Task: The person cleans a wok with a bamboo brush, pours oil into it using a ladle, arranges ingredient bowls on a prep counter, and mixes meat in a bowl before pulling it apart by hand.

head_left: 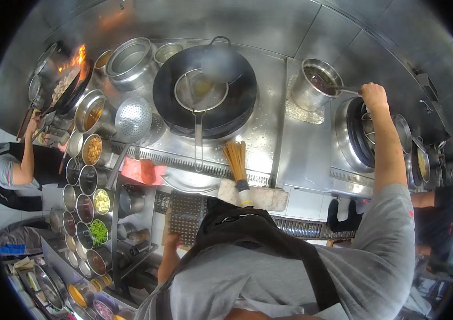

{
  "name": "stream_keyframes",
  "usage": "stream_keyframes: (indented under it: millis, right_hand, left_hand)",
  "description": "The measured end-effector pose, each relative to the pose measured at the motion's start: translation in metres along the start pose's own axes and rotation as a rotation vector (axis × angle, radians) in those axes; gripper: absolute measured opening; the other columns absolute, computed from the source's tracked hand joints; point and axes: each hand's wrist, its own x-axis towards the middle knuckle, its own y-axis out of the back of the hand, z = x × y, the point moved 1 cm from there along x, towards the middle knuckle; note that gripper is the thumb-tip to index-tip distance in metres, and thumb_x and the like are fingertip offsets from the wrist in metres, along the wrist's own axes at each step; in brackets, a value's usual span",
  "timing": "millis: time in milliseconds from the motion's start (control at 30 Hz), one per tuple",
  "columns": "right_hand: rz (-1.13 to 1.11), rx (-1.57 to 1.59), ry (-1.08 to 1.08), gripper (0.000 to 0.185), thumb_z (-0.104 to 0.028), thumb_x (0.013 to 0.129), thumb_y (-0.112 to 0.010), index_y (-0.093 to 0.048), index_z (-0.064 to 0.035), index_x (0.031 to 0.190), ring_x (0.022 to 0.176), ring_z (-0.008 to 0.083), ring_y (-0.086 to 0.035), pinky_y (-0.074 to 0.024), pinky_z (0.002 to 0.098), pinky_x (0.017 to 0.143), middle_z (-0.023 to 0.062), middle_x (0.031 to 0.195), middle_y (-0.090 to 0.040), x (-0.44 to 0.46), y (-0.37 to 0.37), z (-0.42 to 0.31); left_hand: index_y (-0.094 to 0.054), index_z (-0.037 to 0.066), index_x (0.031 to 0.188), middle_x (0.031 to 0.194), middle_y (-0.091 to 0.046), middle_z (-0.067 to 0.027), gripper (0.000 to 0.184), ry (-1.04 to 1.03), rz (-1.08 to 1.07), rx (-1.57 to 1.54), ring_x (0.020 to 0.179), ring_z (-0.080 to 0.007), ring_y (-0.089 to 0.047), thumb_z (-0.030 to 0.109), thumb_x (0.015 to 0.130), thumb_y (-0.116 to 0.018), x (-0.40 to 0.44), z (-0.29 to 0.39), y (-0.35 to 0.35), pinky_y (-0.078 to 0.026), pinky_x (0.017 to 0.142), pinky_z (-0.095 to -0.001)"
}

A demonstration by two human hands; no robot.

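My right hand [374, 97] is closed around the long handle of a ladle [344, 89]. The ladle's other end is down in a tall steel pot [314, 98] of dark liquid, so its bowl is hidden. Low at my left side, my left hand [171, 239] is beside a dark perforated panel [186, 216]. Its fingers are mostly out of sight, and whether it grips the panel's edge is unclear. A wire strainer with a handle [199, 114] lies across a large black wok [240, 96] in front of me.
A bamboo brush [236, 162] stands at the counter's front edge. Left are a perforated skimmer [133, 118], a red cloth [142, 172] and several ingredient tins [98, 232]. Farther left, a person [21, 165] holds a flaming wok [69, 88]. Another person [442, 218] is at right.
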Motion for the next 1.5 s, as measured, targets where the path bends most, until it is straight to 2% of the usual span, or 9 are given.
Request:
stream_keyframes:
  millis: [233,567,733,800,1033,1233,1267,1333,1500]
  right_hand:
    - [-0.15,0.088,-0.021,0.024,-0.024,0.075,-0.067,-0.068,-0.0035,0.088,0.092,0.032,-0.063,-0.0505,0.0404,0.081,0.017,0.094,-0.066,0.001,0.033,-0.037]
    - [-0.236,0.235,-0.409,0.045,-0.031,0.071,-0.074,-0.063,-0.0017,0.103,0.107,0.0335,-0.056,-0.0461,0.0413,0.09,0.0203,0.111,-0.06,-0.036,0.092,-0.003]
    - [-0.276,0.457,-0.558,0.035,-0.025,0.063,-0.076,-0.067,0.0008,0.084,0.081,0.0281,-0.066,-0.0507,0.0361,0.074,0.0166,0.082,-0.067,-0.053,0.088,0.026]
    - [-0.238,0.477,-0.577,0.031,-0.023,0.061,-0.076,-0.067,0.0013,0.078,0.074,0.0265,-0.066,-0.0505,0.0351,0.07,0.0149,0.074,-0.066,-0.059,0.084,0.03]
    - [-0.128,0.571,-0.597,0.024,-0.011,0.05,-0.07,-0.066,0.0029,0.069,0.06,0.0224,-0.064,-0.0487,0.0336,0.06,0.0132,0.062,-0.063,-0.071,0.113,0.019]
    - [-0.061,0.577,-0.519,0.025,-0.012,0.052,-0.07,-0.067,0.0019,0.073,0.056,0.0194,-0.062,-0.0465,0.0323,0.057,0.0111,0.059,-0.062,-0.063,0.145,-0.002]
    - [-0.077,0.595,-0.513,0.029,-0.014,0.053,-0.07,-0.069,-0.0003,0.078,0.06,0.0195,-0.063,-0.0477,0.0317,0.06,0.0105,0.061,-0.063,-0.062,0.149,-0.007]
    - [-0.095,0.619,-0.494,0.033,-0.016,0.053,-0.071,-0.07,-0.0024,0.083,0.064,0.0196,-0.065,-0.0489,0.031,0.063,0.0099,0.064,-0.064,-0.057,0.153,-0.018]
    - [-0.055,0.744,-0.332,0.034,-0.016,0.054,-0.07,-0.071,-0.0024,0.085,0.061,0.0186,-0.062,-0.0478,0.0299,0.062,0.0099,0.063,-0.063,-0.047,0.161,-0.063]
  left_hand:
    - [-0.057,0.008,0.075,0.061,-0.055,-0.0071,0.024,0.234,0.051,0.034,0.048,-0.0216,-0.055,0.029,0.084,-0.051,-0.05,0.028,-0.01,-0.044,0.039,-0.0309]
    - [-0.06,0.005,0.078,0.072,-0.062,-0.013,0.018,-0.46,-0.262,0.747,0.055,-0.0236,-0.061,0.019,0.082,-0.049,0.039,0.028,0.002,-0.049,0.043,-0.0407]
    - [-0.064,0.003,0.08,0.078,-0.065,-0.0142,0.018,-0.252,-0.148,0.375,0.062,-0.0225,-0.065,0.019,0.076,-0.058,0.003,0.059,0.014,-0.051,0.048,-0.0447]
    - [-0.066,0.002,0.08,0.079,-0.065,-0.0139,0.02,-0.705,-0.228,1.156,0.064,-0.0234,-0.066,0.02,0.072,-0.063,0.01,0.069,0.024,-0.052,0.054,-0.0444]
    - [-0.067,0.007,0.067,0.079,-0.066,-0.0124,0.015,-0.253,-0.156,0.538,0.07,-0.0265,-0.066,0.022,0.071,-0.064,0.09,0.056,0.044,-0.053,0.066,-0.0382]
    - [-0.065,0.004,0.072,0.076,-0.065,-0.0122,0.018,-0.531,-0.091,1.4,0.065,-0.0225,-0.066,0.019,0.077,-0.056,0.072,0.064,0.03,-0.054,0.061,-0.0344]
    - [-0.065,0.004,0.072,0.076,-0.065,-0.0122,0.018,-0.526,-0.086,1.391,0.065,-0.0225,-0.066,0.019,0.077,-0.056,0.053,0.071,0.027,-0.054,0.061,-0.0344]
    - [-0.062,0.003,0.074,0.072,-0.064,-0.0108,0.02,-0.032,0.01,0.377,0.062,-0.0192,-0.065,0.019,0.082,-0.052,0.029,0.078,0.03,-0.054,0.053,-0.0335]
    - [-0.06,0.004,0.079,0.071,-0.063,-0.0094,0.017,-0.063,-0.086,0.347,0.056,-0.018,-0.063,0.014,0.086,-0.048,0.024,0.076,0.046,-0.053,0.048,-0.0333]
